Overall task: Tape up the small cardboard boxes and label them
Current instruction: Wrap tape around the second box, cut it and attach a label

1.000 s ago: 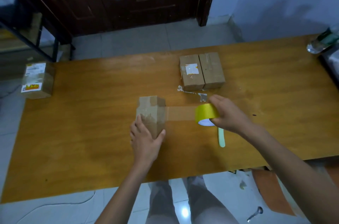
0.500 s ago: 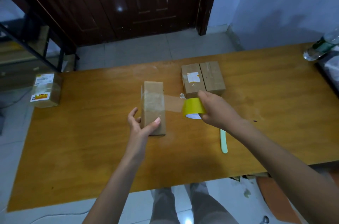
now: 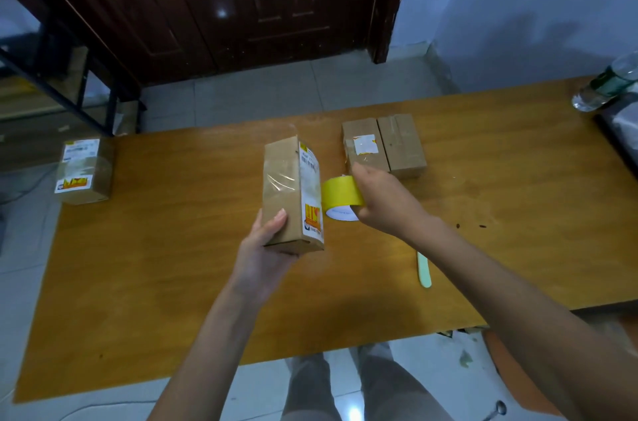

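A: Head view, centre of frame: left hand gripping box by its lower end, lifted off table. Right hand clasping tape roll just right of box, touching or nearly so.

B: Clear tape already across box face, wrinkled. Risk?

A: Likely more creasing if roll pulls slack or skewed. Only one end held, so a hard tug could twist box loose or fold tape onto itself.

B: Elsewhere?

A: Two boxes upper centre right behind roll; easily knocked. Labelled box at left edge. Pale stick right of centre, purpose unclear.
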Demonstrator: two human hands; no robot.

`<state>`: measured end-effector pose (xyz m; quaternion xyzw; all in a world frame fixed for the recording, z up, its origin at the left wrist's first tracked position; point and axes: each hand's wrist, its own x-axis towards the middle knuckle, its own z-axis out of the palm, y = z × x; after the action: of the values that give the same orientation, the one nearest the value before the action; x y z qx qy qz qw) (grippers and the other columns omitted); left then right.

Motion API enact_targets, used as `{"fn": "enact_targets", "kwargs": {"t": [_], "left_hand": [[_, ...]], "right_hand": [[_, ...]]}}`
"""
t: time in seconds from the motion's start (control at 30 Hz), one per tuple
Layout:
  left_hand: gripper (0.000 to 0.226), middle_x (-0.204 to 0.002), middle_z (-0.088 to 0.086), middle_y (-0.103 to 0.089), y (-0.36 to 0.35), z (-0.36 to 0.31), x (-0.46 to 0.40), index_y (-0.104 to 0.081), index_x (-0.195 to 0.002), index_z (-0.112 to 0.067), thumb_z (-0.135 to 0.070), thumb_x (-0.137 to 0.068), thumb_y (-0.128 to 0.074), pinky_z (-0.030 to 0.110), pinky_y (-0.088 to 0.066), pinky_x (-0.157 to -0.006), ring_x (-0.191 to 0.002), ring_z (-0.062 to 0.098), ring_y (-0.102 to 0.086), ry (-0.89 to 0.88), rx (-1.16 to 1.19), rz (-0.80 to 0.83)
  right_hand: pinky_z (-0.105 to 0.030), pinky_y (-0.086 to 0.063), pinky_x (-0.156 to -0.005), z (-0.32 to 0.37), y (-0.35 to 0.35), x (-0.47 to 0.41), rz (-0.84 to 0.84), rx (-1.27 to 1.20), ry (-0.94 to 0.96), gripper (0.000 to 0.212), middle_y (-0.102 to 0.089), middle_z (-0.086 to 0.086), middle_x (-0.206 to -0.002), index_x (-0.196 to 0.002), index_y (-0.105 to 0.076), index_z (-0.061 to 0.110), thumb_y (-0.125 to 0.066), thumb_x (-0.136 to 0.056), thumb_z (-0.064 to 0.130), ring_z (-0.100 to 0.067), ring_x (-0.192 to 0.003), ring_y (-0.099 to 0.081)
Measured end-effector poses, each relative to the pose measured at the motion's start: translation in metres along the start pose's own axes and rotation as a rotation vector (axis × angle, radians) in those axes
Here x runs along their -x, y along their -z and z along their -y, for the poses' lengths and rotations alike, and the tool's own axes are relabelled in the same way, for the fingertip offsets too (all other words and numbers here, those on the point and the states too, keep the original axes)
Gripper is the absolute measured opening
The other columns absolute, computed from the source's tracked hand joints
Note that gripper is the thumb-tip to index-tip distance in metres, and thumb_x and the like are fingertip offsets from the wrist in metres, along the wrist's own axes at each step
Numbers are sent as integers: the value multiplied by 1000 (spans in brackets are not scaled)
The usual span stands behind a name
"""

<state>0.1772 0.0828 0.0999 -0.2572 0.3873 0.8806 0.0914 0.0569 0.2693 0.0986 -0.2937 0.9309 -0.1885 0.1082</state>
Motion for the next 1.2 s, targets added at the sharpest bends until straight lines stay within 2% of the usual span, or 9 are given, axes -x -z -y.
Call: {"fn": "enact_targets", "kwargs": {"t": [0.23,0.4,0.53,0.67,0.77,0.83,0.97,1.07,1.2], "left_hand": [[64,-136,21,-55,11,-13,-1,-47,-139,-8,-30,-81,-61,51,-40,-102,-119,38,-54,77,22,64],[52,-139,21,-53,17,-22,-11,-47,-139,-5,-27,-92,-43,46,-38,-107,-125,37,-50,91,29,47],[53,-136,25,-53,21,-27,-17,-48,-135,0,-20,-85,-48,50,-40,-104,-120,39,-52,124,-60,40],[61,-128,25,-54,14,-22,-22,-43,-123,-2,-18,-67,-59,40,-58,-67,-102,35,-62,131,-156,-85],[100,-130,19,-60,5,-20,-26,-39,-140,-6,-48,-58,-78,50,-54,-90,-114,35,-62,177,-392,-82],[113,-121,12,-66,3,-21,-30,-46,-135,-9,-57,-41,-85,50,-51,-97,-109,31,-65,190,-590,-157],[98,-111,11,-71,7,-15,-38,-57,-122,-7,-43,-39,-93,50,-54,-92,-101,29,-69,194,-714,-250],[73,-107,9,-72,11,-8,-38,-55,-122,-7,-28,-61,-89,44,-59,-83,-94,26,-72,160,-626,-253],[69,-103,10,-74,16,-7,-32,-57,-119,-7,-25,-60,-86,35,-59,-66,-90,27,-73,120,-472,-212]], "right_hand": [[-38,-35,-56,4,3,-7,-50,-40,34,25,-43,-2,-80,-84,-42,6,-62,-70,2,-27,-70,-45],[-38,-38,-56,7,-3,-8,-70,-21,42,22,-51,-6,-83,-85,-48,5,-66,-73,10,-26,-71,-49],[-39,-43,-61,6,-3,-9,-53,45,4,24,-54,-6,-91,-92,-51,6,-66,-75,15,-26,-77,-52],[-33,-38,-54,13,-1,-11,-31,178,-4,28,-53,-6,-91,-92,-49,8,-69,-74,17,-26,-70,-50],[-31,-36,-53,17,-3,-12,-2,263,-5,29,-53,-5,-92,-94,-49,9,-69,-76,20,-23,-67,-47],[-31,-40,-56,16,-4,-10,12,263,-8,31,-56,-5,-97,-101,-53,10,-68,-77,23,-24,-73,-53],[-31,-41,-58,16,-7,-6,-1,228,-11,36,-58,-4,-101,-107,-56,9,-68,-76,24,-26,-81,-58],[-34,-40,-59,8,-1,-3,-116,165,-46,30,-58,-5,-87,-92,-57,9,-70,-69,21,-27,-77,-55],[-36,-44,-56,1,7,11,-246,-8,-132,34,-61,-4,-87,-96,-54,10,-69,-66,7,-26,-78,-56]]}}
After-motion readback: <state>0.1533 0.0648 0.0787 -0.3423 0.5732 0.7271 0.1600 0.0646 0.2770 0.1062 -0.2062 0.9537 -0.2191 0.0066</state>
